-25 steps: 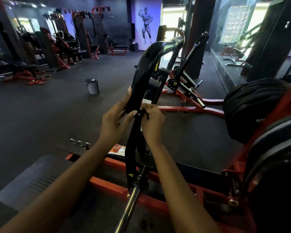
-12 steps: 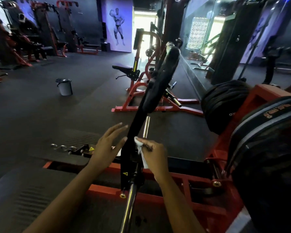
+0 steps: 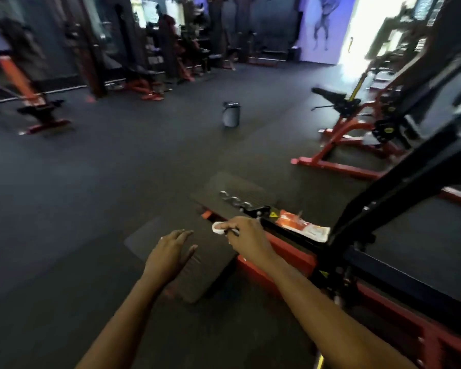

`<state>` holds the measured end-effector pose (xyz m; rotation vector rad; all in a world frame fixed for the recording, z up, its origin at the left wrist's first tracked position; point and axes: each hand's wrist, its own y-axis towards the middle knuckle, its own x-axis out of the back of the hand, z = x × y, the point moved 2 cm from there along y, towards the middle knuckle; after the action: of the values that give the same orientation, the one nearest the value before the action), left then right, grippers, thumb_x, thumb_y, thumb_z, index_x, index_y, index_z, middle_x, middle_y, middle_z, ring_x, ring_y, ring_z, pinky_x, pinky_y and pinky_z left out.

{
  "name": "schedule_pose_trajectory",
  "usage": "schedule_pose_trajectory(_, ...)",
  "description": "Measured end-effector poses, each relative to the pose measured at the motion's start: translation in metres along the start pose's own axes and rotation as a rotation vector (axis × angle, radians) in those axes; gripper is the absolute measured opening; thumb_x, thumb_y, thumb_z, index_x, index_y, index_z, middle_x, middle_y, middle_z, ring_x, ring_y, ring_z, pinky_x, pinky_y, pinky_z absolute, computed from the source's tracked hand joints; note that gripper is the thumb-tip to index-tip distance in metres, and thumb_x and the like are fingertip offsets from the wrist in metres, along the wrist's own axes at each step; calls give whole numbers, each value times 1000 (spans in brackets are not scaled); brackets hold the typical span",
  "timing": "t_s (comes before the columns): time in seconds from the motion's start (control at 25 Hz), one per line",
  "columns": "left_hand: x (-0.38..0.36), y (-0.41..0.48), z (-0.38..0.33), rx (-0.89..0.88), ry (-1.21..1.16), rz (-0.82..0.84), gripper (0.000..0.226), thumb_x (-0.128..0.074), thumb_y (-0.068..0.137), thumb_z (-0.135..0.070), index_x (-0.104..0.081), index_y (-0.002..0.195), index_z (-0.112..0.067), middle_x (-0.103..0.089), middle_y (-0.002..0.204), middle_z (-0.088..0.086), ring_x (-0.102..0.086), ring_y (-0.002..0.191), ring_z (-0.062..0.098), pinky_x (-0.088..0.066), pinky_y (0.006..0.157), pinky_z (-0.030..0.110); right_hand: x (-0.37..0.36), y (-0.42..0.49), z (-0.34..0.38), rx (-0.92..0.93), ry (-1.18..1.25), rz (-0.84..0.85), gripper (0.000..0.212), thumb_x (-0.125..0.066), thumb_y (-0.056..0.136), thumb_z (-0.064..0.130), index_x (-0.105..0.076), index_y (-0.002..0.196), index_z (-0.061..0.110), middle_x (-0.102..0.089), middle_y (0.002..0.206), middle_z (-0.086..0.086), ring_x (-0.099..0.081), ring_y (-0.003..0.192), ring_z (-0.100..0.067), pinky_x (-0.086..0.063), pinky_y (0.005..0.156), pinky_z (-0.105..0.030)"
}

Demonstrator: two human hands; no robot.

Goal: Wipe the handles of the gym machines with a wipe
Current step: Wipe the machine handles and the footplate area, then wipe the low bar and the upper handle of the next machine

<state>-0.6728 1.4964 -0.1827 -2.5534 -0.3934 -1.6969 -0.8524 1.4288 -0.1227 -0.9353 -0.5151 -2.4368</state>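
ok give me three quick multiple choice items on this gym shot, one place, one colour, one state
1. Where is the orange-white packet? A in the bin B on the machine frame C on a bench
2. What colour is the wipe? A blue B white C green
3. The left hand is: A open, empty B round a handle C pinching the wipe
Key: 1 B, it lies on the frame; 2 B, white shows beyond the right hand; 3 A, spread, holding nothing.
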Motion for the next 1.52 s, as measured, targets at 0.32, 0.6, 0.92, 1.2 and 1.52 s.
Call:
schedule_pose_trajectory(0.32,93,-38,174,544,93,-218,52,-49,93,-40,-38,140,-20,-42,142,6,-43,127,26,-36,106,38,-159,141,138,438,36,331,32,-53,80,0,-72,102,12,-71,103,-10,-64,99,-25,-46,87,-32)
schedule_pose_trajectory(0.6,141,-83,267,1002,96,-342,53,-48,93,-40,-35,141,-22,-40,142,5,-41,129,24,-37,105,37,-285,218,238,794,66,624,27,-52,84,3,-69,105,6,-68,103,-18,-62,98,-31,-41,81,-29)
schedule_pose_trajectory(0.92,165,-181,335,1436,61,-539,54,-53,91,-36,-38,140,-19,-42,140,6,-48,123,23,-39,104,37,-423,204,358,1061,248,988,29,-52,85,-1,-70,105,9,-69,99,-15,-63,91,-28,-33,67,-14)
schedule_pose_trajectory(1.2,197,-289,417,1777,108,-659,52,-54,92,-31,-39,139,-16,-41,141,9,-46,124,28,-35,106,40,-553,142,499,1258,351,1241,30,-54,80,-3,-72,102,10,-71,101,-11,-64,96,-25,-47,87,-29)
schedule_pose_trajectory(1.52,184,-379,480,2155,-2,-637,50,-55,90,-33,-45,135,-14,-48,136,9,-45,126,26,-32,106,40,-682,38,594,1446,292,1624,27,-56,81,-1,-72,100,9,-71,103,-11,-64,99,-25,-48,91,-32)
